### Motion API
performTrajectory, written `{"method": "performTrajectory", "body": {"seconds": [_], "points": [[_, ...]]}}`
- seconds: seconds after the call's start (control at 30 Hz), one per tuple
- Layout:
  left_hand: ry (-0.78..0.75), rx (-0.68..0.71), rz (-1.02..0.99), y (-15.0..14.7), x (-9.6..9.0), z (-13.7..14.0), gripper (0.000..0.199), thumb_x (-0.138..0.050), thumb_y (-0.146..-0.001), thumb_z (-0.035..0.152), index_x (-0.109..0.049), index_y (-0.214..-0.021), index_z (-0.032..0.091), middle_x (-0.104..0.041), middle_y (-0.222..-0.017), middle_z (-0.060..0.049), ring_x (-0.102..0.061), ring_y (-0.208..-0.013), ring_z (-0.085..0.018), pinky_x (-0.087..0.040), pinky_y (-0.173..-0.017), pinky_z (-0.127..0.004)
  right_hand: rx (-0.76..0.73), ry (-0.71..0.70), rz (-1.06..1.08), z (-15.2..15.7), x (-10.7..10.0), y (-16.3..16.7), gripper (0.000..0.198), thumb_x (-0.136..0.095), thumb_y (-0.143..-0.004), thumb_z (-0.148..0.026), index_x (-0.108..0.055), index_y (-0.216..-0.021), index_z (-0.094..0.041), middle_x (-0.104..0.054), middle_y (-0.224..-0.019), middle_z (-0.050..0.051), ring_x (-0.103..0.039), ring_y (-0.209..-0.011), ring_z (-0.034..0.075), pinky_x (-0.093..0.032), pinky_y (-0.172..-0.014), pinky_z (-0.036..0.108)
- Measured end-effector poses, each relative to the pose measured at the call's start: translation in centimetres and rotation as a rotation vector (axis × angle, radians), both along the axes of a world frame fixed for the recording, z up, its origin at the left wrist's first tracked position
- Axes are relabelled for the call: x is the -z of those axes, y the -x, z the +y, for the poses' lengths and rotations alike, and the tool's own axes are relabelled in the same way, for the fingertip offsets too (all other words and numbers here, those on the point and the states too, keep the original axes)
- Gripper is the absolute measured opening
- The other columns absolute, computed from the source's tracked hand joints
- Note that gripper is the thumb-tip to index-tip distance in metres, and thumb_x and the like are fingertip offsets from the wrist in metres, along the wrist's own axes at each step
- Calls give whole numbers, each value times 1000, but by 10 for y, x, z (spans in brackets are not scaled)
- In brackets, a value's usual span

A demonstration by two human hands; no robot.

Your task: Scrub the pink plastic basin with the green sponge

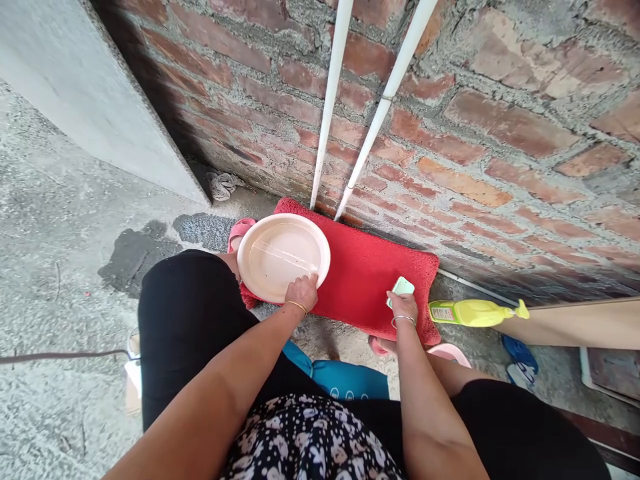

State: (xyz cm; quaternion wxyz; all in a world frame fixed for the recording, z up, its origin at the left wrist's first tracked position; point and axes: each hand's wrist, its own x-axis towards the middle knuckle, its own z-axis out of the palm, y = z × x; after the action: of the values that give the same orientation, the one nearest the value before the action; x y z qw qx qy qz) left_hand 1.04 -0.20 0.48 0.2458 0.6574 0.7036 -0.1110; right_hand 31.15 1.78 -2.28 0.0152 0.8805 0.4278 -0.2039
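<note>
Over the near rim of a cream plastic basin (260,283) reaches my left hand (301,292), its fingers curled down inside. A whitish glint shows at the fingertips; whether they hold anything is hidden. The basin has shallow, clear water in it and sits on the left end of a red mat (350,267). Toward the mat's right end, my right hand (405,305) is closed around a pale green, block-shaped scrub brush (403,287), low over the mat or touching it. Beside the mat's right edge lies a yellow bottle (473,313) with a label.
A brick wall (425,147) with two white pipes (333,87) rises behind the mat. A grey slab (110,100) stands at left. A pink basin (450,353) sits partly hidden by my right leg; blue slippers (520,360) lie at right. Wet patches (145,257) mark the concrete floor.
</note>
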Motion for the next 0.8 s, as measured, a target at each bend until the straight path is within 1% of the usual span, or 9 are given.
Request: {"method": "performTrajectory", "body": {"seconds": [0.1, 0.17, 0.27, 0.33, 0.4, 0.47, 0.57, 0.7, 0.8], "points": [[4, 4, 8, -1, -1, 0, 40, -32, -84, 16, -42, -122, 23, -57, -101, -11, -56, -95, -23, -45, -79, -36, -8, -43, 88, 19, -4, 48, 45, -57, -70, -58, -59, -96, -21, -61, -97, 10, -59, -85, 22, -44, -71, 30], [5, 4, 14, -1, -1, 0, 42, -32, -84, 16, -40, -125, 23, -56, -102, -11, -55, -96, -23, -45, -79, -36, -111, -54, 114, 30, -5, 85, 45, -58, -69, -57, -58, -99, -23, -58, -101, 8, -58, -85, 21, -43, -72, 30], [15, 4, 16, -1, -2, 0, 46, -32, -84, 17, -36, -130, 24, -56, -104, -12, -55, -98, -23, -45, -80, -37, -295, -14, 116, 41, -3, 135, 41, -58, -72, -53, -56, -103, -27, -55, -103, 4, -57, -80, 17, -43, -69, 29], [13, 2, 7, -1, -1, 0, 44, -32, -85, 18, -36, -129, 23, -56, -104, -12, -54, -98, -24, -44, -81, -38, -413, 11, 115, 45, -1, 155, 37, -57, -74, -49, -56, -105, -28, -53, -101, 3, -57, -76, 16, -43, -66, 28], [3, -6, -6, -1, 0, -1, 42, -33, -85, 19, -38, -127, 23, -55, -104, -12, -54, -99, -24, -43, -82, -38, -485, 28, 109, 49, 0, 163, 36, -56, -75, -47, -56, -106, -28, -52, -100, 3, -57, -75, 16, -43, -66, 28], [-6, -14, -18, -1, 2, -1, 41, -34, -85, 19, -38, -126, 23, -56, -103, -12, -54, -98, -23, -43, -82, -38, -497, 35, 91, 51, 1, 159, 36, -56, -75, -48, -56, -105, -29, -51, -101, 3, -57, -77, 17, -43, -67, 29], [-26, -6, -19, 0, 4, -2, 41, -33, -85, 17, -38, -126, 22, -56, -100, -12, -55, -96, -24, -43, -80, -38, -410, 51, 63, 52, -1, 133, 40, -58, -71, -54, -56, -102, -29, -50, -102, 3, -57, -82, 18, -43, -71, 31], [-40, 9, -5, 0, 5, -2, 42, -33, -84, 16, -38, -126, 22, -56, -99, -11, -56, -94, -24, -45, -76, -38, -208, 64, 28, 43, -6, 74, 48, -59, -66, -61, -56, -101, -28, -52, -104, 5, -58, -85, 20, -43, -72, 33], [-36, 11, 6, 0, 5, -2, 42, -34, -84, 16, -39, -125, 23, -56, -98, -11, -56, -94, -23, -45, -77, -37, -89, 34, -7, 28, -6, 25, 50, -59, -66, -61, -57, -99, -24, -56, -99, 9, -59, -81, 22, -44, -68, 33]]}}
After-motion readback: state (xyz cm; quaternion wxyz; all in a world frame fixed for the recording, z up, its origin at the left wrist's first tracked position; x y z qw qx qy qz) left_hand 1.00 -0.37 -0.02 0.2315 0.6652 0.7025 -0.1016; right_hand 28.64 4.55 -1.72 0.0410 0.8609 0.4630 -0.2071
